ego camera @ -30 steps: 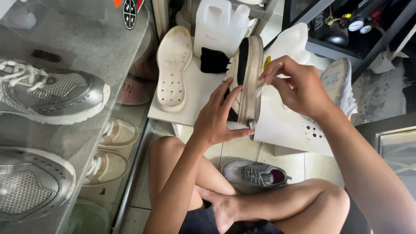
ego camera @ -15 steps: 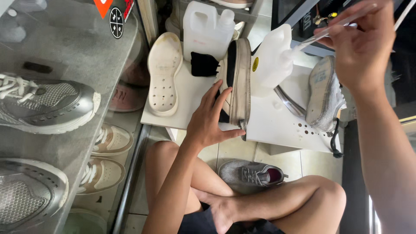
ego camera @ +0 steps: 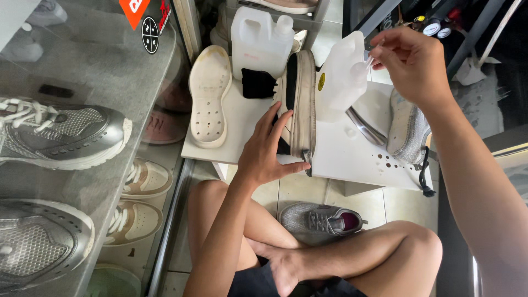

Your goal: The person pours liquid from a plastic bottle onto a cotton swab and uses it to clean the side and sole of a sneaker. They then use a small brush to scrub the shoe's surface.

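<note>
While your left hand (ego camera: 264, 157) steadies the shoe (ego camera: 301, 104) on edge mid-worktop (ego camera: 352, 151), grip spread flat against it, your right hand (ego camera: 412, 66) has lifted off to one o'clock, pinching a thin stick (ego camera: 373, 58) by the white jug (ego camera: 342, 77). Shoe sole now stands uncovered; open room lies toward four o'clock.

On the white tabletop (ego camera: 352, 157), the left hand (ego camera: 264, 151) steadies a shoe (ego camera: 301, 104) standing on edge. Right of the shoe, the right hand (ego camera: 415, 63) pinches a thin stick (ego camera: 375, 54) at a translucent jug (ego camera: 341, 77). Left of the shoe lies a cream insole (ego camera: 209, 96).
</note>
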